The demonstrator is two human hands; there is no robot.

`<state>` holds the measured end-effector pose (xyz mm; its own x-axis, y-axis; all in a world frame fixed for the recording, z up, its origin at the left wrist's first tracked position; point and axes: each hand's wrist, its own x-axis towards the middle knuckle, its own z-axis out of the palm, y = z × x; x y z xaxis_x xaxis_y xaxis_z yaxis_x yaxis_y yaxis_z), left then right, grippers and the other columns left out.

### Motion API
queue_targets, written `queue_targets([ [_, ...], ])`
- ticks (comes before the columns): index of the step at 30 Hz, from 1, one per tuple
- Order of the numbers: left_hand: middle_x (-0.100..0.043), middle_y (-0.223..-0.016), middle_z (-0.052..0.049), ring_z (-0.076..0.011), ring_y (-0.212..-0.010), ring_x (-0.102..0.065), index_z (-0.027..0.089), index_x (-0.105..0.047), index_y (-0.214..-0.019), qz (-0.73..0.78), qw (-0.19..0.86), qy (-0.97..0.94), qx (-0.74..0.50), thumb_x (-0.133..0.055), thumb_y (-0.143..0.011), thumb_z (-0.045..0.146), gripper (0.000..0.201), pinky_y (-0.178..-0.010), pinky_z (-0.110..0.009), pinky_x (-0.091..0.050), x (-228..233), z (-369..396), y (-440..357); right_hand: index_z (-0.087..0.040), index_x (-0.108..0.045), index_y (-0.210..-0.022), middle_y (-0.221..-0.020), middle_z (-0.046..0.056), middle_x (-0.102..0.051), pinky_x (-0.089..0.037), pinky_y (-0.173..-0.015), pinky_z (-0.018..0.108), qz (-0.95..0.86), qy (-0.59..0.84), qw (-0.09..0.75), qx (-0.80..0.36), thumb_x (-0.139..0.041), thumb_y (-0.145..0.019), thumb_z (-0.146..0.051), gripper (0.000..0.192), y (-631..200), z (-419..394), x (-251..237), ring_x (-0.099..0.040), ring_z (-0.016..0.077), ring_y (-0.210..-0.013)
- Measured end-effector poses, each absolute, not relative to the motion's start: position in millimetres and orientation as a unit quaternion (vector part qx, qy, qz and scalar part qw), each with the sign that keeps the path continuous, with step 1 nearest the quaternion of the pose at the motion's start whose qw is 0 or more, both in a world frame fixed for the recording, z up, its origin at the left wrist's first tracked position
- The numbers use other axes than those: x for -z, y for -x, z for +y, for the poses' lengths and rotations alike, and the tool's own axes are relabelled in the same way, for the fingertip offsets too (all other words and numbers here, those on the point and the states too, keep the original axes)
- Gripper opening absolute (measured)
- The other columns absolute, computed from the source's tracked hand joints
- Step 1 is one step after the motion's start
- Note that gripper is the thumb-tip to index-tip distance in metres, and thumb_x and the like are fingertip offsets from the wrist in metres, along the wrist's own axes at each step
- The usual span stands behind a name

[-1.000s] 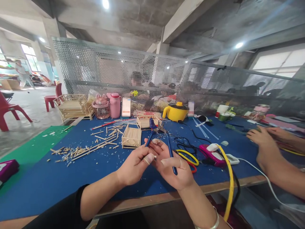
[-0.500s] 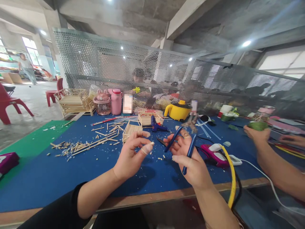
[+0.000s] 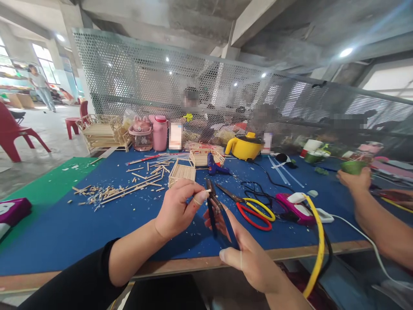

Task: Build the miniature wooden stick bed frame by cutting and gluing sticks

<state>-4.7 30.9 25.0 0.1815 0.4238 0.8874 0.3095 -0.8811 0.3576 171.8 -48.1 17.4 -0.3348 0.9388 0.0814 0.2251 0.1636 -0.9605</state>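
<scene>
Between thumb and fingertips, my left hand (image 3: 180, 209) pinches a short piece of thin wooden stick (image 3: 208, 191). My right hand (image 3: 240, 249) is wrapped round the blue handles of cutting pliers (image 3: 221, 211). The pliers' jaws point up and stand at the stick's end; whether they touch it I cannot tell. Just beyond my hands lies a small frame made of sticks (image 3: 182, 172), with a second stick frame (image 3: 204, 158) behind it. A blue glue gun (image 3: 215, 165) stands near them. Scissors (image 3: 247, 206) with red and yellow handles lie right of the pliers.
Cut sticks (image 3: 97, 193) are scattered at the left on the blue mat (image 3: 80, 237). A purple power strip (image 3: 297, 209) with a yellow cable is at the right. Behind stand a yellow pot (image 3: 245, 147) and a pink flask (image 3: 159, 133). A co-worker's hand (image 3: 355, 178) holds a green bowl-like object.
My right hand has swung the pliers left and down, bringing their jaws to the stick in my left hand. The scissors have come into full view. The left hand keeps its pinch.
</scene>
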Motion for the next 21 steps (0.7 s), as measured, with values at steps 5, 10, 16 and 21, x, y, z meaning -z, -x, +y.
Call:
queue_targets([
  [5, -0.065, -0.071, -0.003, -0.0119, -0.068, -0.059, 0.016, -0.063, -0.079, 0.226, 0.012, -0.773, -0.593, -0.055, -0.088, 0.022, 0.014, -0.065, -0.023, -0.049, -28.0, 29.2, 6.9, -0.034, -0.027, -0.144, -0.133, 0.0, -0.047, -0.025, -0.11, 0.044, -0.66, 0.439, 0.378, -0.478, -0.049, -0.064, -0.008, 0.087, -171.3, -49.5, -16.8, -0.042, 0.0232, -0.124],
  [10, -0.065, -0.07, -0.003, -0.0121, -0.066, -0.057, 0.015, -0.063, -0.079, 0.21, -0.026, -0.782, -0.587, -0.055, -0.088, 0.022, 0.013, -0.064, -0.024, -0.048, -29.7, 27.1, 8.2, -0.033, -0.03, -0.143, -0.133, 0.001, -0.048, -0.027, -0.11, 0.044, -0.652, 0.45, 0.385, -0.473, -0.048, -0.063, -0.006, 0.087, -171.0, -50.0, -14.4, -0.041, 0.024, -0.125],
  [16, -0.065, -0.071, -0.003, -0.0118, -0.067, -0.056, 0.014, -0.063, -0.08, 0.211, -0.033, -0.781, -0.587, -0.057, -0.087, 0.02, 0.01, -0.065, -0.023, -0.048, -29.9, 25.5, 7.3, -0.036, -0.028, -0.144, -0.139, -0.001, -0.043, -0.024, -0.113, 0.043, -0.654, 0.441, 0.388, -0.477, -0.048, -0.063, -0.005, 0.089, -174.2, -52.6, -7.9, -0.039, 0.0228, -0.128],
  [21, -0.064, -0.07, -0.003, -0.0113, -0.067, -0.056, 0.015, -0.062, -0.08, 0.219, -0.029, -0.773, -0.595, -0.056, -0.087, 0.02, 0.011, -0.064, -0.022, -0.048, -30.2, 23.3, 7.3, -0.036, -0.027, -0.144, -0.142, -0.002, -0.04, -0.021, -0.114, 0.045, -0.658, 0.422, 0.39, -0.486, -0.048, -0.064, -0.006, 0.088, -173.2, -56.1, -7.8, -0.037, 0.0223, -0.131],
])
